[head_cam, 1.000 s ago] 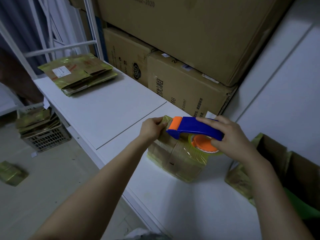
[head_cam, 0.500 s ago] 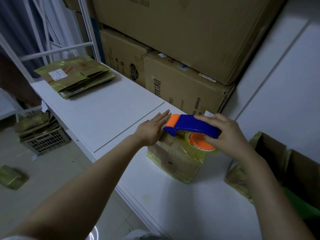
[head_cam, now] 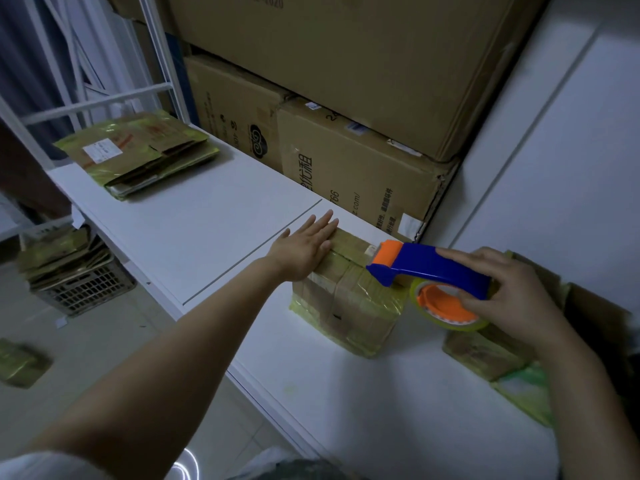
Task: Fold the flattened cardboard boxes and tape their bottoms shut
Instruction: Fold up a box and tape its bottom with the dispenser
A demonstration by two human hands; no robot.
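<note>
On the box [head_cam: 349,299], left hand [head_cam: 304,247] lies flat; right hand [head_cam: 502,292] grips tape dispenser [head_cam: 426,268], roll [head_cam: 443,306] part-hidden

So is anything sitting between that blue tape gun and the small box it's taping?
Nothing visible does. The tape dispenser, held in the right hand, has its front end directly over the top of the small box, nothing between. The left hand lies flat on the top's other end, clear of the dispenser.
</note>
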